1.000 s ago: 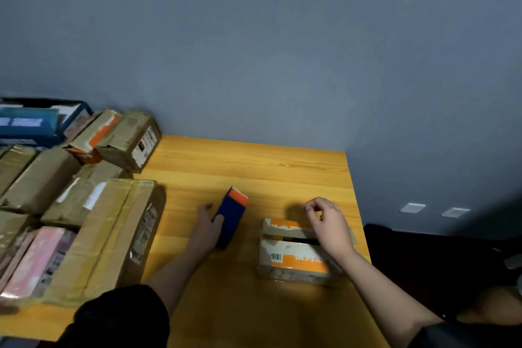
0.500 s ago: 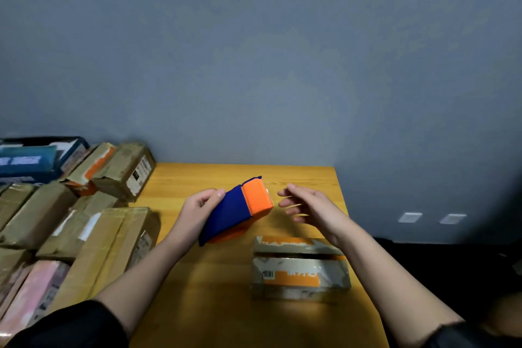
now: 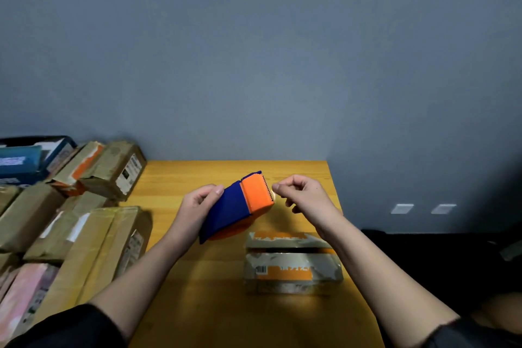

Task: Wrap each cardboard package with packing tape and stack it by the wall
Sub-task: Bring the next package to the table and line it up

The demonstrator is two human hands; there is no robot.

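Overhead, blue-grey wall (image 3: 254,51) behind wooden table (image 3: 214,313); left hand (image 3: 197,206) clasping tape dispenser (image 3: 237,206), right hand (image 3: 305,195) perhaps pinching tape.

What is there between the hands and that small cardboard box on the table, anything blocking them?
Nothing visible blocks it. The left hand holds the blue and orange tape dispenser above the table, the right hand pinches at its toothed edge, and the cardboard box lies uncovered just nearer the person.
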